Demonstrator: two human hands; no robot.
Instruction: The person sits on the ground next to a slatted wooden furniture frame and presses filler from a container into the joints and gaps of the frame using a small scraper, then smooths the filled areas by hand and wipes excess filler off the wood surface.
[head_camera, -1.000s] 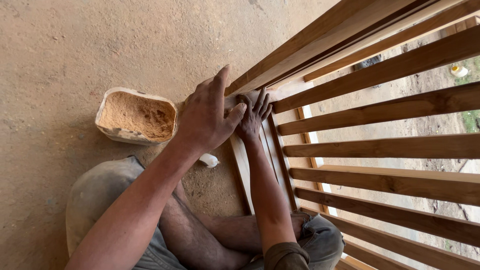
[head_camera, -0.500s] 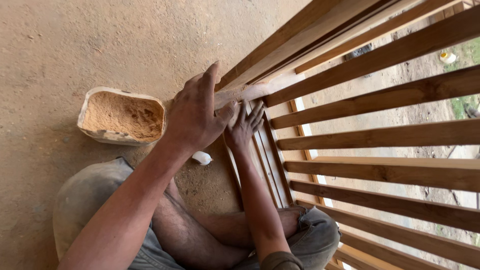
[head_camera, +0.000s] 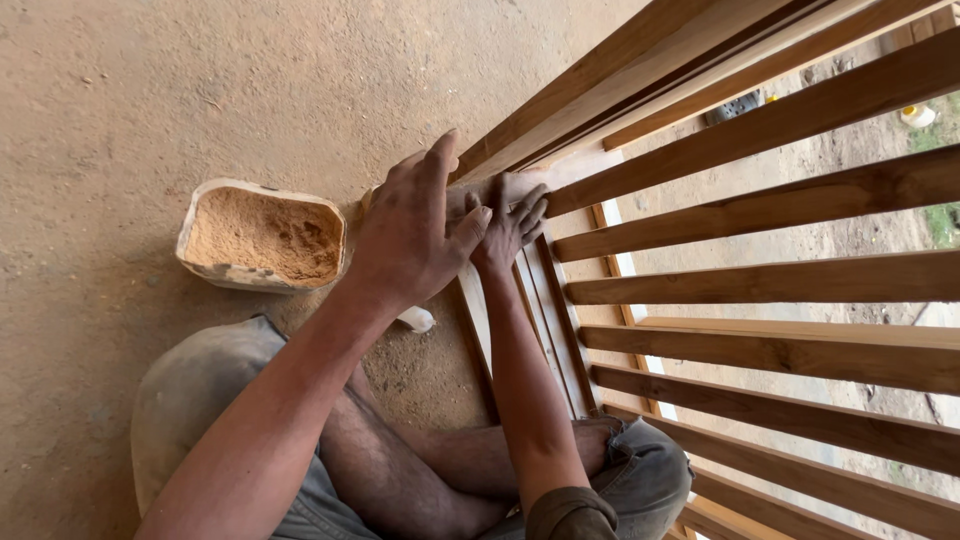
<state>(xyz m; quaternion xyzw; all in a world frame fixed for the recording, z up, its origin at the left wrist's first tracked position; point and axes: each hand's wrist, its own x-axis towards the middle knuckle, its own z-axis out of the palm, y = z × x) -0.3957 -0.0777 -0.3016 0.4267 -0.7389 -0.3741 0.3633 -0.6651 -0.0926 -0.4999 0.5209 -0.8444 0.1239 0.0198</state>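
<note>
Both hands barely shift: left hand (head_camera: 415, 235) and right hand (head_camera: 508, 220) press flat, unclenched, on the frame (head_camera: 600, 165) corner; a slip could tip the tub (head_camera: 262, 235).

A bare dirt floor (head_camera: 150, 90) is carrying a white tub of sawdust (head_camera: 262, 236), sitting just left of the hands, and a slatted wooden frame (head_camera: 760, 215) resting to their right.

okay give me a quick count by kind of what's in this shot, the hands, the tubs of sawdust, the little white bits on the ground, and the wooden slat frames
Hands: 2, the left hand and the right hand, both resting on the frame
Tubs of sawdust: 1, the pale tub
Small white pieces on the floor: 1
Wooden slatted frames: 1
Total: 5
</note>
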